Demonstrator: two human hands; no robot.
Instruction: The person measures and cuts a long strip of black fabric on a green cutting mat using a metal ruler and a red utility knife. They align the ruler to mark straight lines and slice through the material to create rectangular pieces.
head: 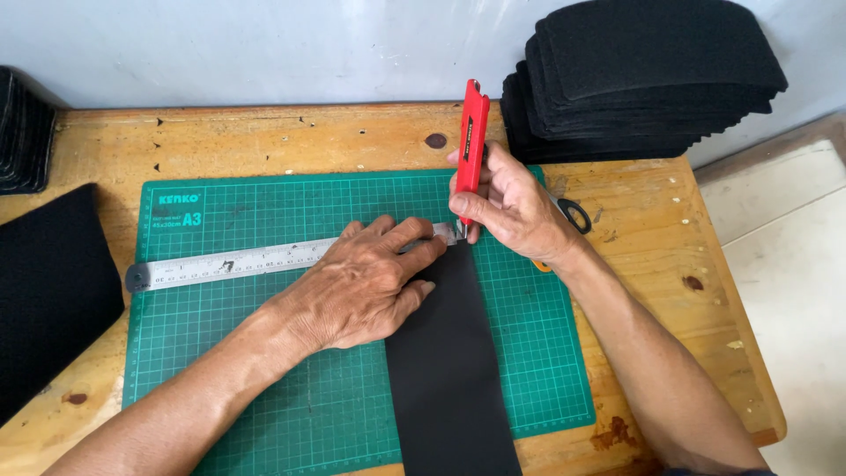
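Observation:
My left hand [366,286] presses flat on a steel ruler [229,263] that lies across the top end of a long black strip [449,370] on a green cutting mat [264,397]. My right hand [511,207] grips a red utility knife [471,145], held nearly upright. The blade tip meets the ruler's right end at the strip's upper right corner. My left fingers hide part of the ruler and the strip's top edge.
A tall stack of black cut pieces [643,75] sits at the back right against the wall. More black material [48,282] lies at the left, with another dark stack [22,132] behind it. Scissors handles [575,213] peek out behind my right wrist. The wooden table [705,308] ends at right.

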